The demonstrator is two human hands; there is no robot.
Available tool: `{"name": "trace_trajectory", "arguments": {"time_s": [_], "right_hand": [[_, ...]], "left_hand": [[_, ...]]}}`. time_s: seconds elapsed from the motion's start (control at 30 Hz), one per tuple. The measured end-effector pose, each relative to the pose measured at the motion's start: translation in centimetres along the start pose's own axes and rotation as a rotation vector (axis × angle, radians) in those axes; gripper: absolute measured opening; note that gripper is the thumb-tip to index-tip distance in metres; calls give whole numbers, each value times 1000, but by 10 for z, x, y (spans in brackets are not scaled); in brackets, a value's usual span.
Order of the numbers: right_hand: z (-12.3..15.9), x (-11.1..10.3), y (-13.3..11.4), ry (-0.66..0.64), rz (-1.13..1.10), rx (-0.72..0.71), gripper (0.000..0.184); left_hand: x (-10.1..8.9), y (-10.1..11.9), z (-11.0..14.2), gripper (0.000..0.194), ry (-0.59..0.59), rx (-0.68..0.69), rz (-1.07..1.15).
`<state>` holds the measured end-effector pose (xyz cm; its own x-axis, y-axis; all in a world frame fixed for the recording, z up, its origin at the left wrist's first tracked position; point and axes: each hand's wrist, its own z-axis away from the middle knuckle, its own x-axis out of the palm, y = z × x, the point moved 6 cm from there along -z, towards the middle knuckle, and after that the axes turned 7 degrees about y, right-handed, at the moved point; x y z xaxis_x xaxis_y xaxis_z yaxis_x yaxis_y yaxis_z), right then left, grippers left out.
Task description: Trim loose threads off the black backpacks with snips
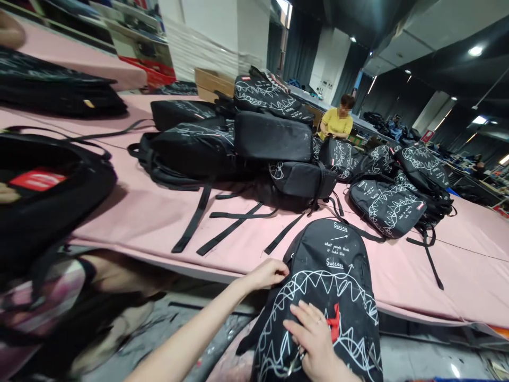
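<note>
Black backpack [324, 289], printed with white looping scribbles and the word "Success" twice, stands tilted at the near edge of a pink-covered table [222, 254], its rounded top overlapping the cloth and its base running out of view. The left hand [268, 273], at the end of an outstretched arm, has its fingers curled inward at the pack's side edge; whether they pinch the fabric I cannot tell. The right hand [312, 331] lies over the printed front, fingers extended and slightly spread, a ring on one of them. A red item [335, 322] shows just beside its fingers and a metallic piece [295, 363] beneath it; whether these are one object, and whether the hand grips them, is hidden. Farther back on the cloth rests a heap of similar black bags [274, 135], loose straps [193, 217] trailing toward the near edge. To the right lies a second group of printed packs [392, 207], some overlapping. Behind them a co-worker in a yellow top [336, 123] bends over a bag. At far left, blurred, another person's hand [7, 193] is near a red label [37, 179] on a large black bag [79, 183]. A cardboard box [214, 85] sits behind the heap, near a white pillar [254, 32].
</note>
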<state>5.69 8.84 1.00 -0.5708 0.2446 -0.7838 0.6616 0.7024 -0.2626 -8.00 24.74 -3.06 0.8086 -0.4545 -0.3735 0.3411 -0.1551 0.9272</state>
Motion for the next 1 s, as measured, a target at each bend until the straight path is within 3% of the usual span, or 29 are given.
{"name": "trace_trajectory", "arguments": {"time_s": [0.13,0.27,0.37,0.63,0.8,1.0], "right_hand": [[1,5,5,1,-9,19,51],[2,10,6,-27,-19,34,54],[2,12,6,-43,-21,43,53],[2,16,6,-56,-1,51,57],[0,16,7,-67,-12,59,53],[-4,10,12,-19,-154,128,38]], "left_hand": [[-3,4,3,13,164,33,-24],[-5,-2,8,30,342,-73,2],[-5,-3,8,31,370,-149,29],[-11,13,0,7,484,-221,121],[-3,2,5,4,569,-263,366],[15,-23,22,18,625,-322,727]]}}
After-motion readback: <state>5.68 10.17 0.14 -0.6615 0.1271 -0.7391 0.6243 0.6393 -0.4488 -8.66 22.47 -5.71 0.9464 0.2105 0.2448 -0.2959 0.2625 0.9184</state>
